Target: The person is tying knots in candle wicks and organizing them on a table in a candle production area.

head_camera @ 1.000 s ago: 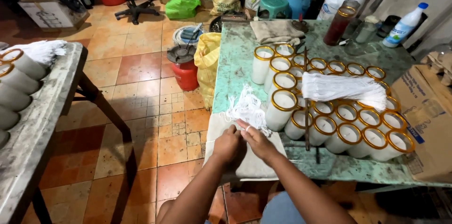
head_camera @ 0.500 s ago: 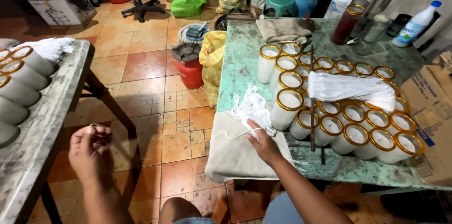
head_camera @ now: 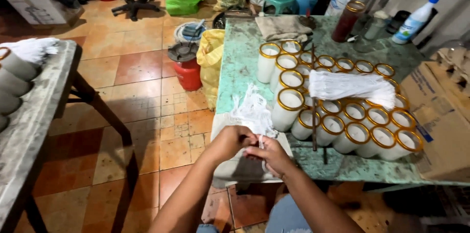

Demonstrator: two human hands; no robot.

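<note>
- Head view: the left hand point(head_camera: 230, 141) and the right hand point(head_camera: 268, 153) meet over the near left corner of the green table point(head_camera: 240, 61), both closed in a pinch on thin white wick strands point(head_camera: 260, 141) between their fingertips.
- The pinched strands are short and hang roughly upright, long axis running from the fingers down toward the person; exactly how many are held cannot be told.
- Just beyond the hands a loose tuft of white wicks point(head_camera: 253, 110) lies on a pale cloth point(head_camera: 230, 169) that drapes over the table's near edge; the tuft's threads fan away from the person.
- To the right of the tuft stand rows of white glass candles with gold rims point(head_camera: 288, 109), packed touching one another across the table's middle toward the right edge.
- A thick bundle of white wicks point(head_camera: 350, 86) lies across the candle tops, long axis left to right.
- A folded rag point(head_camera: 281, 26) sits at the far edge, a dark red jar point(head_camera: 347, 20) near it.
- A second table point(head_camera: 29, 130) with more candles stands well apart at the left.
</note>
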